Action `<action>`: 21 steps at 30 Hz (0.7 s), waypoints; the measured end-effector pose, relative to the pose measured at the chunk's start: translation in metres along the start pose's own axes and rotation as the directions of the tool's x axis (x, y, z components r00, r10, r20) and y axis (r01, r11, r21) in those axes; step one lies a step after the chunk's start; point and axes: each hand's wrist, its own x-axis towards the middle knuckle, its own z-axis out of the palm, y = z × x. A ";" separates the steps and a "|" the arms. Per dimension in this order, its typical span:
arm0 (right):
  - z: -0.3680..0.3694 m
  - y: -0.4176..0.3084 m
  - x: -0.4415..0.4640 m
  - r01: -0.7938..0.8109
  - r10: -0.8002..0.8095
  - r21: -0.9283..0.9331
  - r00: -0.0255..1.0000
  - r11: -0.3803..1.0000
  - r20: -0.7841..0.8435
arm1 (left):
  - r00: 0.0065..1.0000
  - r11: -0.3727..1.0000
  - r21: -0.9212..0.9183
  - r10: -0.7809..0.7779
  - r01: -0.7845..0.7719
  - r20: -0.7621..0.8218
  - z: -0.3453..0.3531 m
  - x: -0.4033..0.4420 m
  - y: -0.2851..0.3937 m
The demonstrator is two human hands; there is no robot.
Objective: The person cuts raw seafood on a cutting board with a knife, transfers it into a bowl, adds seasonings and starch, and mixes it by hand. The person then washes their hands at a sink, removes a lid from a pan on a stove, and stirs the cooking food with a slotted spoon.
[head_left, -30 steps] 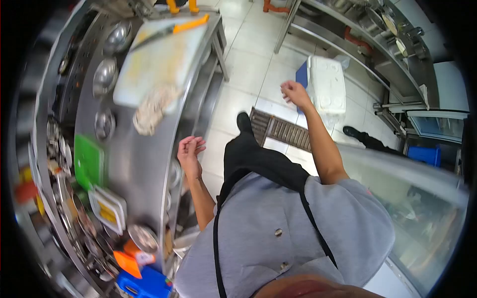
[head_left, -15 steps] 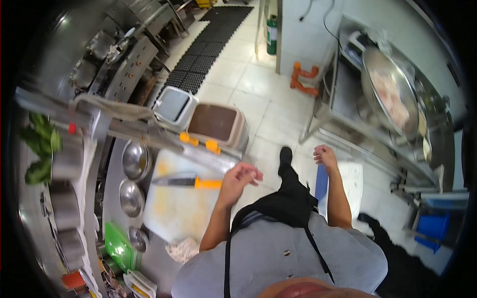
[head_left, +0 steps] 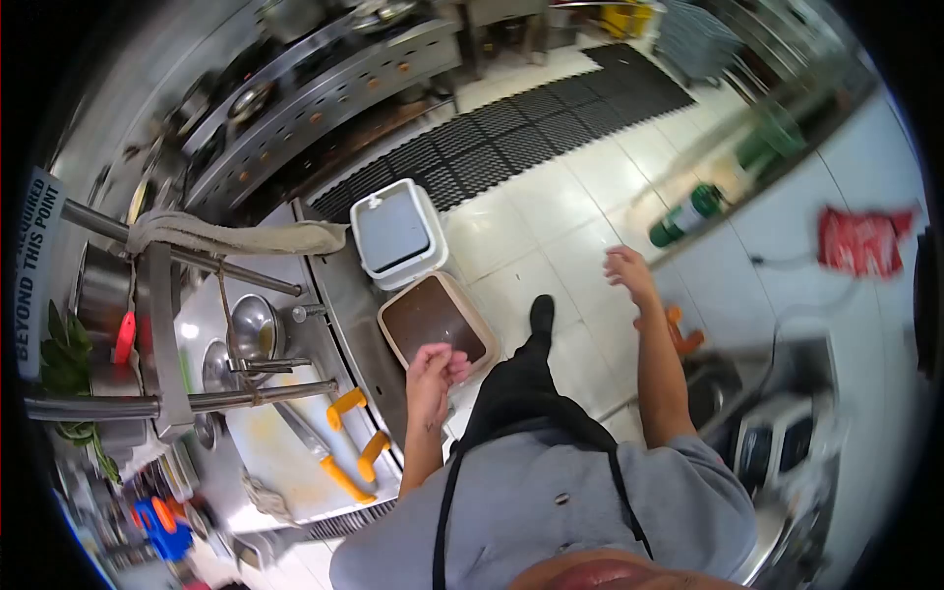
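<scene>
My left hand [head_left: 436, 382] hangs in front of my body with loosely curled fingers, and nothing shows in it. In the view it overlaps the near edge of a bin with a brown top [head_left: 433, 317]. Further right, my right hand [head_left: 627, 274] is held over the tiled floor, fingers loosely spread and empty. To the left of my body, a knife with a yellow handle [head_left: 346, 480] lies on a stained white cutting board [head_left: 285, 462], apart from both hands. Steel bowls [head_left: 258, 324] stand at the board's far end, partly behind a metal rail [head_left: 236, 401].
A white bin with a grey lid [head_left: 393, 236] stands beyond the brown-topped one. Black mats [head_left: 501, 133] run along the stove [head_left: 334, 103]. A green cylinder [head_left: 685, 216] and a red bag [head_left: 863, 243] are at right. A cloth [head_left: 236, 234] hangs over the rail.
The view has turned left and moved forward, bringing the stove and mats nearer. The steel table with the large bowl has mostly gone out of view. Both hands stay empty.
</scene>
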 end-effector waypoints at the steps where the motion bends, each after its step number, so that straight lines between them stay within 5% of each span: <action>1: -0.023 0.017 0.039 -0.012 0.013 0.012 1.000 1.000 -0.006 | 0.998 1.000 0.023 0.020 -0.018 -0.058 0.016 0.032 0.000; 3: -0.079 0.051 0.094 -0.104 0.101 -0.163 0.995 0.981 -0.023 | 0.996 0.999 0.035 0.016 -0.013 -0.092 0.049 0.104 0.003; 4: -0.112 0.074 0.114 -0.171 0.172 -0.048 0.985 0.984 0.023 | 0.997 0.997 0.069 -0.012 0.018 -0.077 0.076 0.141 0.011; 7: -0.159 0.064 0.114 -0.435 0.444 0.088 0.874 0.896 -0.196 | 1.000 0.978 0.208 -0.012 0.015 -0.016 0.168 0.239 0.055; 11: -0.232 0.074 0.149 -0.399 0.436 0.182 0.857 0.899 -0.274 | 0.987 0.949 0.308 0.022 -0.072 0.160 0.308 0.383 0.097; 15: -0.242 0.012 0.244 -0.404 0.421 0.123 0.840 0.906 -0.342 | 0.937 0.979 0.177 -0.154 0.101 0.315 0.435 0.560 0.056; 16: -0.255 0.012 0.282 -0.359 0.392 0.162 0.872 0.919 -0.294 | 0.938 0.929 0.362 -0.187 0.073 0.291 0.446 0.605 0.027; 17: -0.266 0.002 0.318 -0.364 0.397 0.160 0.870 0.917 -0.293 | 0.941 0.846 0.531 -0.214 0.046 0.261 0.451 0.652 -0.006; 18: -0.275 -0.016 0.360 -0.314 0.351 0.172 0.897 0.934 -0.268 | 0.924 0.502 0.819 -0.095 -0.277 0.371 0.437 0.691 -0.040; 19: -0.288 -0.037 0.404 -0.259 0.299 0.185 0.923 0.948 -0.242 | 0.859 0.002 0.860 -0.040 -0.511 0.511 0.412 0.724 -0.073; 20: -0.305 -0.062 0.444 -0.256 0.294 0.179 0.926 0.950 -0.237 | 0.868 -0.220 0.843 -0.208 -0.491 0.452 0.385 0.753 -0.105; 21: -0.317 -0.089 0.488 -0.247 0.270 0.122 0.932 0.961 -0.241 | 0.854 -0.241 0.838 0.066 -0.489 0.517 0.349 0.750 -0.134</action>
